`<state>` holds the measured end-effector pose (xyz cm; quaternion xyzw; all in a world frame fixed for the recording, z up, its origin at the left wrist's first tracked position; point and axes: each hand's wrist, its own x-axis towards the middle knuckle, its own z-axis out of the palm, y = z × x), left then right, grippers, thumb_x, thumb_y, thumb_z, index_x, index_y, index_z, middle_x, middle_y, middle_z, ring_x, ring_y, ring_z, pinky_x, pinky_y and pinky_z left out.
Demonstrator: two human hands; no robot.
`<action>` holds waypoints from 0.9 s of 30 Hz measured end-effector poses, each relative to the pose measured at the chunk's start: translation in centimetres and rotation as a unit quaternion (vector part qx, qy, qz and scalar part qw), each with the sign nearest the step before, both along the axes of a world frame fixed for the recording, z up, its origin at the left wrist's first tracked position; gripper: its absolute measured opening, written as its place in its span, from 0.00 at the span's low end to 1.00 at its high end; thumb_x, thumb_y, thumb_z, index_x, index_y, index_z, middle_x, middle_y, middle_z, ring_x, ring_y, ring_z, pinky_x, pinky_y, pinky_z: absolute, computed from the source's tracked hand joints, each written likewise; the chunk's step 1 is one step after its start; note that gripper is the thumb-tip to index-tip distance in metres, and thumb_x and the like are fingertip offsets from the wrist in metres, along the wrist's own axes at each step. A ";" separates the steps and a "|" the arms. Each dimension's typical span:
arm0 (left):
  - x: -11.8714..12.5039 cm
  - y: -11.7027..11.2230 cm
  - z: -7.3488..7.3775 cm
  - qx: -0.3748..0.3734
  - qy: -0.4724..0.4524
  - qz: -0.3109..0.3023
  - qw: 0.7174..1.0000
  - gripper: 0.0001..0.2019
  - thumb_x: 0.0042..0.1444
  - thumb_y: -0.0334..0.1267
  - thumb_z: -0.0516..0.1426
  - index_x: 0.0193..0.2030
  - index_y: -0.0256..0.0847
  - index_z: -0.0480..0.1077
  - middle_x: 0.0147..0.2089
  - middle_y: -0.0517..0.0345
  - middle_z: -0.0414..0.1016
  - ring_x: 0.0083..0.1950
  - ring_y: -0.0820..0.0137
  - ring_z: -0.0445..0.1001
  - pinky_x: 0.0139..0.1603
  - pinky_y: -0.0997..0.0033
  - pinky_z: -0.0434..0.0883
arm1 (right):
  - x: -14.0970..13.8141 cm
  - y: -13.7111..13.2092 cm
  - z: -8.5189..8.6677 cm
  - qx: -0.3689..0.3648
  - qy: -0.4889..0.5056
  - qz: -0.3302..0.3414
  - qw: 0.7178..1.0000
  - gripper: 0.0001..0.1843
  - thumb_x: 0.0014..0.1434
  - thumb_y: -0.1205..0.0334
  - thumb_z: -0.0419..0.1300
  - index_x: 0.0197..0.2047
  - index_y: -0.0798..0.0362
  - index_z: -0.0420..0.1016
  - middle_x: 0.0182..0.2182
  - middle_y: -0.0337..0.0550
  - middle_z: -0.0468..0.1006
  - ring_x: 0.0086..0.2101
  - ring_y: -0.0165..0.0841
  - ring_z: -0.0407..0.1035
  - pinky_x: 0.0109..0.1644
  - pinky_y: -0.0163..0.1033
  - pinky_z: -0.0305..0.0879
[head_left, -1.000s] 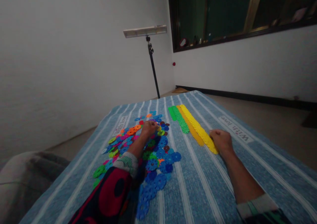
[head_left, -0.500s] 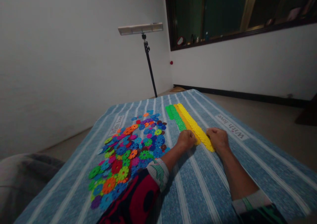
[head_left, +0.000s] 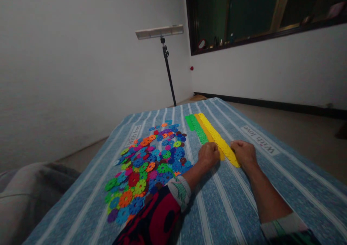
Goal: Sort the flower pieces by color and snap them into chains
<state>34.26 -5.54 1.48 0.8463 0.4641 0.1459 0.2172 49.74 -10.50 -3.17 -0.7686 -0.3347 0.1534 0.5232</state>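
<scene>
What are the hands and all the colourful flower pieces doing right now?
left hand, curled shut at the orange row's near end.
right hand, curled shut at the yellow row's near end.
green row, flat, untouched.
loose discs, scattered in a mixed-colour pile.
cloth, spread flat.

Plain white walls [head_left: 67, 75] meet at a far corner. Dark-framed window [head_left: 257, 13] high on the right wall, dark baseboard [head_left: 271, 106] below it. Beige floor [head_left: 298, 136]. One light panel [head_left: 159, 31] on a black stand [head_left: 168, 73] near the corner; room dim. Grey bedding [head_left: 24, 198] at lower left
</scene>
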 end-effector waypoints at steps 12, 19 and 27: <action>-6.5 5.1 0.1 0.132 0.177 0.004 0.975 0.13 0.61 0.35 0.51 0.45 0.36 0.76 0.51 0.41 0.75 0.54 0.57 0.71 0.52 0.60 0.69 | 0.3 -0.3 -0.4 -0.026 -0.022 -0.018 0.999 0.23 0.44 0.48 0.58 0.32 0.56 0.85 0.28 0.47 0.83 0.33 0.46 0.75 0.35 0.43 0.64; -7.9 9.7 -0.6 0.180 0.193 -0.005 0.965 0.15 0.63 0.42 0.53 0.51 0.39 0.74 0.60 0.44 0.70 0.64 0.54 0.63 0.63 0.53 0.63 | 0.3 -0.7 -0.1 -0.054 -0.029 -0.018 0.998 0.22 0.43 0.46 0.58 0.30 0.53 0.84 0.32 0.47 0.84 0.38 0.49 0.75 0.41 0.47 0.67; -11.9 10.1 -1.0 0.159 0.208 -0.028 0.965 0.15 0.66 0.41 0.48 0.51 0.44 0.74 0.57 0.46 0.73 0.63 0.53 0.66 0.61 0.45 0.62 | 0.1 -1.0 0.2 -0.048 -0.022 -0.015 0.998 0.21 0.41 0.45 0.59 0.28 0.52 0.84 0.28 0.47 0.83 0.34 0.50 0.75 0.36 0.47 0.67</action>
